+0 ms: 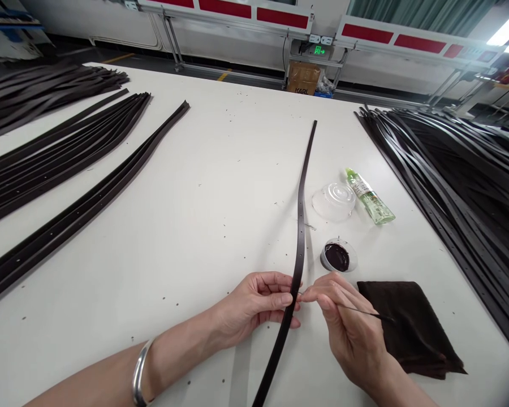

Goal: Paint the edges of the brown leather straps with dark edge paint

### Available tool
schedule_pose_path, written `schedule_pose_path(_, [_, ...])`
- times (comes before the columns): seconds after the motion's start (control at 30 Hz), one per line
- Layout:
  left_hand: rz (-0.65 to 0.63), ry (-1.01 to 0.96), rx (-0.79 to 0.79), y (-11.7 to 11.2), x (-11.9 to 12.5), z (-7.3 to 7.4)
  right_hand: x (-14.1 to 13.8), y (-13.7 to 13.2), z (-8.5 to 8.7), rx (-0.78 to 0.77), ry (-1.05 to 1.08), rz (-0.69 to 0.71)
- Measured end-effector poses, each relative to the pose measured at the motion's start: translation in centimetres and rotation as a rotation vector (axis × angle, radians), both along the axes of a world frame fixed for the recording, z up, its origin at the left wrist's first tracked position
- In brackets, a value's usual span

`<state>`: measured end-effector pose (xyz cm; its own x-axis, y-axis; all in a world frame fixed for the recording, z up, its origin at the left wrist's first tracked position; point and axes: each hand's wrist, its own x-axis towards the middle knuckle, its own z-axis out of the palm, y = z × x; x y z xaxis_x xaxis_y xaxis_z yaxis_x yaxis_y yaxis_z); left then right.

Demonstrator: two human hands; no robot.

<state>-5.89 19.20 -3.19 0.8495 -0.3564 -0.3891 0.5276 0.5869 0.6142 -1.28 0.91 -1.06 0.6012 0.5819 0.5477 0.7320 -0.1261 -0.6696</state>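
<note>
Well, what has the left hand [254,302] got?

It's clamped on a dark brown leather strap [299,249], thumb on one face and fingers curled around the edge.

Where does that strap lie?

Lengthwise on the white worktop [220,169], gently curved. Its far end rests on the surface, and its near end runs out of view at the bottom, past the hands.

And the right hand [348,333]?

Its fingers are pinched together on a thin dark stick [365,312], with the fingertips [307,294] just beside the strap's edge. Whether they touch it, I can't tell.

What's closest to that hand?

A folded dark brown cloth [411,328] lies under the stick's far end. Just above it sits a small plastic cup [338,255] of dark liquid. Beyond that are an upturned clear plastic lid [333,202] and a green-labelled bottle [369,195] on its side.

Anything further out?

Bundles of similar dark straps [59,152] lie on the left, and a big heap of straps [449,192] on the right. A silver bangle [138,373] circles the left wrist.
</note>
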Motion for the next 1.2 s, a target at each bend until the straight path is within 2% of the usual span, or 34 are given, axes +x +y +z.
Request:
schedule_pose_path(0.33, [0.009,-0.025,0.012,0.0,-0.1,-0.2,-0.2,-0.3,-0.1,0.010,0.033,0.010])
schedule_pose_path(0.4, [0.018,-0.012,0.004,0.0,-0.1,-0.2,-0.2,-0.7,-0.2,0.028,0.095,-0.030])
schedule_pose_path(0.53, [0.039,0.038,-0.015,0.1,-0.1,-0.2,-0.3,-1.0,-0.4,0.124,0.167,-0.218])
schedule_pose_path(0.6, [0.043,0.051,-0.024,0.1,-0.1,0.0,-0.3,-0.7,-0.4,0.122,0.186,-0.280])
schedule_pose_path(0.73, [0.023,0.026,-0.048,0.1,-0.1,0.2,-0.2,0.3,-0.9,0.085,0.325,-0.302])
schedule_pose_path(0.97, [0.049,0.022,-0.043,-0.1,-0.3,-0.4,-0.1,0.9,-2.0,0.210,0.470,-0.285])
schedule_pose_path(1.07, [0.015,0.034,-0.060,-0.2,-0.5,-0.5,0.3,0.7,-1.7,0.239,0.533,-0.315])
schedule_pose_path(1.2, [-0.103,0.047,-0.087,-0.3,-0.6,-0.1,1.0,0.3,-0.7,0.283,0.584,-0.417])
